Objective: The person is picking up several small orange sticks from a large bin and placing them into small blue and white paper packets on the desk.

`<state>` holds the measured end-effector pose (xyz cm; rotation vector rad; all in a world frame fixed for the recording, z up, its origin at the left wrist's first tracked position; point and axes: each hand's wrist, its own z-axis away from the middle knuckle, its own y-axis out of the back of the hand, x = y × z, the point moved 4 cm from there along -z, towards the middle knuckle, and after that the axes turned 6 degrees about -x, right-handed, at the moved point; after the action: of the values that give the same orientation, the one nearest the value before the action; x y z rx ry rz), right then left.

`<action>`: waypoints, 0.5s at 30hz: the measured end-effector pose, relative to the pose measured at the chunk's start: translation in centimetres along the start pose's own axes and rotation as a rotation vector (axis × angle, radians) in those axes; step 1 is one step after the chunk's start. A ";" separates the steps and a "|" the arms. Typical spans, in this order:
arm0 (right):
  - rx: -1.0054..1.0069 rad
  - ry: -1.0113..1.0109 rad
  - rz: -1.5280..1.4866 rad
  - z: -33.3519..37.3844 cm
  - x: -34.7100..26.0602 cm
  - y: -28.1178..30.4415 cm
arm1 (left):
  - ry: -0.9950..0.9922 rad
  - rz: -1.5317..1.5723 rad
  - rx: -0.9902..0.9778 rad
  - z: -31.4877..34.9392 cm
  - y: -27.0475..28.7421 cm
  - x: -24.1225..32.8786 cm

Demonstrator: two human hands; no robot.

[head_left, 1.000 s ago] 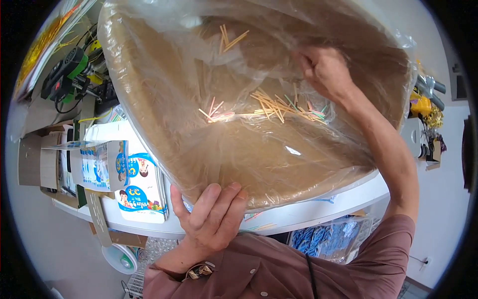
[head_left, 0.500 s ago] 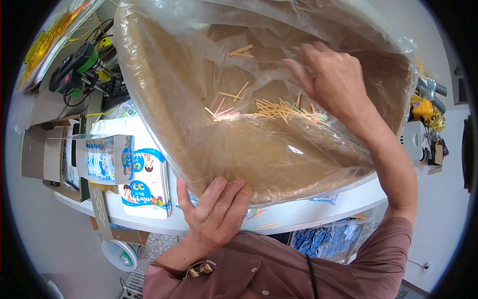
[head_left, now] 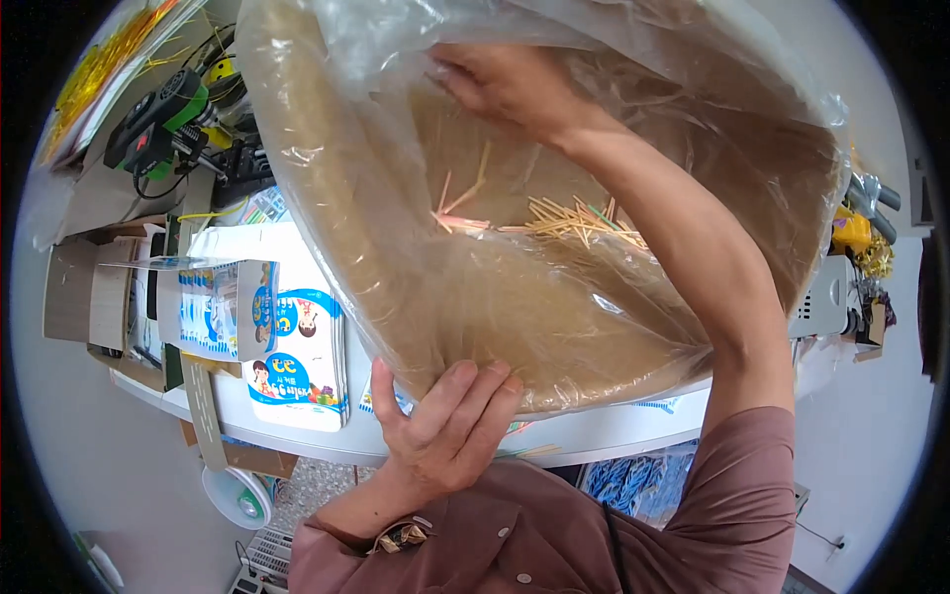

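A large brown box (head_left: 554, 327) lined with clear plastic film is tipped toward me on the table. My left hand (head_left: 450, 426) grips its near rim, thumb to the left and fingers over the plastic. Deep inside, my right hand (head_left: 510, 89) reaches to the far left part, fingers curled and partly blurred by motion; what they hold, if anything, is hidden. A heap of thin pale sticks (head_left: 574, 218), with a few green ones, lies in the fold of the liner. Left of it are several pinkish sticks (head_left: 460, 223), some standing at a slant.
On the left stand a stack of printed white bags (head_left: 297, 386), an opened small carton (head_left: 218, 312) and a green-black power tool (head_left: 158, 119). A white bin (head_left: 237, 500) is on the floor. Blue twisted bundles (head_left: 633, 485) lie below the table's front edge (head_left: 584, 450).
My right hand has moved left across the box, over where a few loose sticks lay. The box has shifted slightly right in view, my left hand still at its rim.
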<state>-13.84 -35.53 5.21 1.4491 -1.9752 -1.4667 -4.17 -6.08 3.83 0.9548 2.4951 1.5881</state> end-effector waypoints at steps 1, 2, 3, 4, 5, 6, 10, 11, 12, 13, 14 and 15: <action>-0.006 0.002 -0.003 0.1 -0.8 0.5 | 0.007 0.001 0.000 0.0 -0.1 -0.2; 0.028 -0.071 0.103 0.1 -2.3 1.7 | 0.013 -0.003 0.003 0.1 0.0 -0.3; 0.067 -0.152 0.222 0.4 -2.9 2.8 | 0.006 0.000 0.009 0.0 0.0 -0.3; 0.066 -0.157 0.227 0.6 -2.6 3.1 | 0.001 0.006 0.009 -0.1 0.0 -0.2; 0.177 -0.012 0.170 0.8 -2.8 4.0 | 0.013 0.008 0.013 -0.3 0.1 -0.2; 0.287 0.134 0.112 1.0 -3.2 4.7 | 0.026 0.010 0.017 -0.5 0.1 -0.2; 0.025 -0.039 0.214 1.9 -2.4 4.3 | 0.021 0.018 0.037 -0.6 0.0 0.0; 0.027 -0.039 0.215 1.8 -2.9 4.7 | 0.029 0.014 0.036 -0.5 0.0 0.0; 0.169 -0.009 0.180 1.9 -3.9 5.9 | 0.037 0.010 0.035 -0.5 0.0 0.1; 0.310 0.022 0.145 2.0 -4.5 6.7 | 0.036 0.009 0.035 -0.5 -0.1 0.2; 0.208 0.001 0.186 1.4 -4.0 5.7 | 0.041 0.007 0.039 -0.5 -0.1 0.1; 0.212 -0.003 0.188 1.8 -3.9 5.8 | 0.046 0.005 0.043 -0.5 -0.1 0.0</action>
<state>-16.47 -31.42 10.57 1.2965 -2.2566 -1.2131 -4.43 -6.51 4.00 0.9411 2.5696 1.5826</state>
